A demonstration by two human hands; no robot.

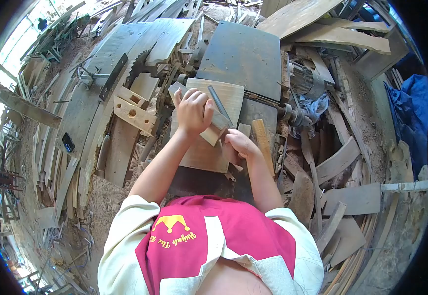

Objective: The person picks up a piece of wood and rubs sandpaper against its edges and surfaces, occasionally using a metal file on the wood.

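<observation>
My left hand (194,112) is closed over a long wooden block (215,132), which lies slanted on a pale wooden board (197,156). The block's upper end sticks out past my fingers and looks greyish. Close to the block's lower end, my right hand (240,143) has its fingers curled in. Whatever it grips is mostly hidden by the hand. A narrow dark metal bar (219,104) rests on the board, just right of my left hand. Another wooden strip (262,145) lies beside my right wrist.
A circular saw blade (139,65) stands up from a machine table at the left. Holed wooden pieces (134,114) and a phone (68,142) lie there. Ahead is a flat metal plate (242,56); a motor (306,81) sits right of it. Scrap planks (349,204) crowd the right.
</observation>
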